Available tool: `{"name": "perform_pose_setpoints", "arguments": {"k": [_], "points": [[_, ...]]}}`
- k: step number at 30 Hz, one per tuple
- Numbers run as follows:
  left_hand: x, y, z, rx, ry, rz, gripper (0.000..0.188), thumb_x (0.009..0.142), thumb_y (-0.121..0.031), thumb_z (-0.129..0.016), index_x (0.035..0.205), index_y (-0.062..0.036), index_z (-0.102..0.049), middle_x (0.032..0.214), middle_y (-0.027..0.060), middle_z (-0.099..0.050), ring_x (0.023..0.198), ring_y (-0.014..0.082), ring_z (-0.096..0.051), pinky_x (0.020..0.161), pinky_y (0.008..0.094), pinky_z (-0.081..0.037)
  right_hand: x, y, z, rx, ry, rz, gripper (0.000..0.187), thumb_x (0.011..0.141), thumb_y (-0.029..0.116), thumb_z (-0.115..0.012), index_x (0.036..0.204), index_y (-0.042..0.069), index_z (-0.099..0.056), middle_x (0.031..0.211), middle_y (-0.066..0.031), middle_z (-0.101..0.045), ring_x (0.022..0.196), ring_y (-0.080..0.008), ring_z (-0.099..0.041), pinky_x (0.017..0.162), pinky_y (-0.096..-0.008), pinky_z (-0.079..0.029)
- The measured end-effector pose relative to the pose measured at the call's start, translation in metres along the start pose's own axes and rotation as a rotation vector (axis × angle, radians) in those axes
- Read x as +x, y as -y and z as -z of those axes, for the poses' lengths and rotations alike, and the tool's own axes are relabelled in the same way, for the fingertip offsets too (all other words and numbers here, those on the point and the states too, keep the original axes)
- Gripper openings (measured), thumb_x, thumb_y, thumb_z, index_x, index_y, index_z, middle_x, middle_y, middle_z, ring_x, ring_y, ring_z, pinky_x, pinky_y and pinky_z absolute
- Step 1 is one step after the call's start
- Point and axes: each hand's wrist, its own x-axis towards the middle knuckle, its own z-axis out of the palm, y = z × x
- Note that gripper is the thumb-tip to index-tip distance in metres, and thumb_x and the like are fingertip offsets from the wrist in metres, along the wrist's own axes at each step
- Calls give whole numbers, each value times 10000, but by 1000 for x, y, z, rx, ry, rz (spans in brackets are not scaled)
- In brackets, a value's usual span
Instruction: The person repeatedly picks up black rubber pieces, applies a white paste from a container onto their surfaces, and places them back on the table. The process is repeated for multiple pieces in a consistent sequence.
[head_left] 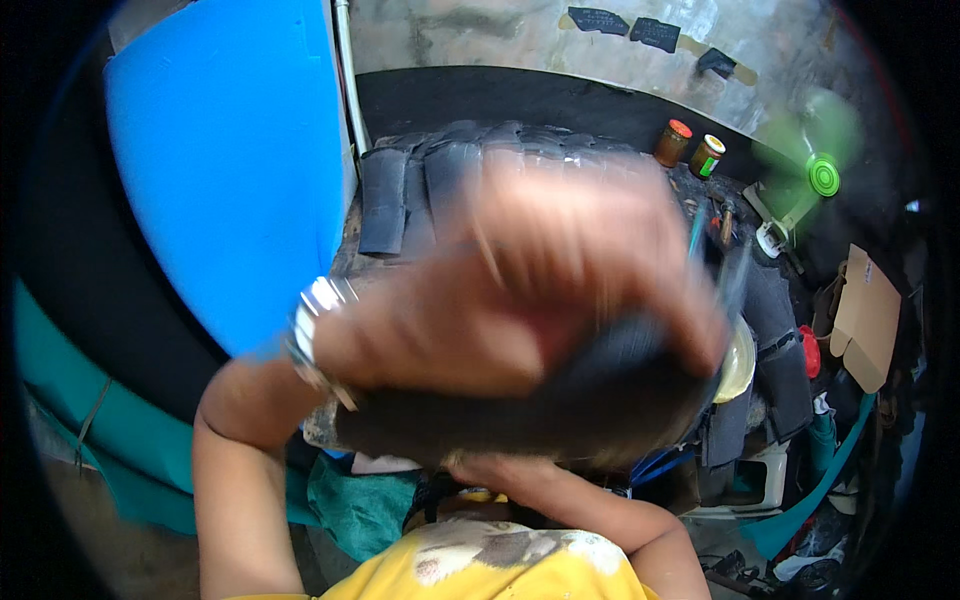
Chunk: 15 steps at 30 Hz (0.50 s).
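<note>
Low centre of frame: yellow shirt [500, 565], stained grey-white, closest to the lens. Two bare forearms rising from it.

Mid-frame, close and heavily blurred: left hand [530, 290], wristwatch [318, 330] at the wrist, fingers curled down over a dark rubber piece [520, 415]. Looks clamped on its top edge, likely to pin it flat against the bench; blur prevents certainty about the exact grip. Right hand [485, 468] mostly hidden under the rubber, only a sliver showing at its lower edge; appears to support from below, but open or closed cannot be told.

Held rubber piece: broad, black, slightly curved, filling the middle of the frame just below the left hand, between both hands.

Right of centre, beside the hand: pale round disc [738, 362], partly covered. Red object [810, 352] just beyond it.

Upper centre, behind the hand: row of black rubber strips [440, 175] laid side by side on the workbench, overlapping, probably stacked within reach. Small tools [722, 222] at the bench's right end, too blurred to name.

Upper right: two jars with coloured lids [690, 148] standing upright against the wall. Green fan [822, 172], blades smeared, apparently spinning. Cardboard piece [865, 318] at right edge.

Upper left: large blue panel [230, 160] leaning upright. Grey wall [520, 35] behind with dark patches stuck on.
</note>
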Motion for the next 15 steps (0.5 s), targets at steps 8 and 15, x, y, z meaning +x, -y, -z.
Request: {"name": "perform_pose_setpoints", "arguments": {"k": [8,15], "points": [[-14,86,144,120,-740,151,276,904,14,-586,1142,-92,-677,1140,10,-677,1102,131,-593,1047,270,-385,-17,5,2,-511,-452,234,665,773,340,-662,1345,54,-480,1176,-250,-505,1161,-407,-460,992,-567,-306],[-153,223,117,-164,-1163,462,424,855,107,-566,1238,-75,-574,1163,68,-602,1099,158,-549,1003,280,-394,-42,-16,19,-108,-579,255,619,823,247,-699,1351,15,-473,1253,-287,-425,1145,-412,-486,977,-464,-433]]}}
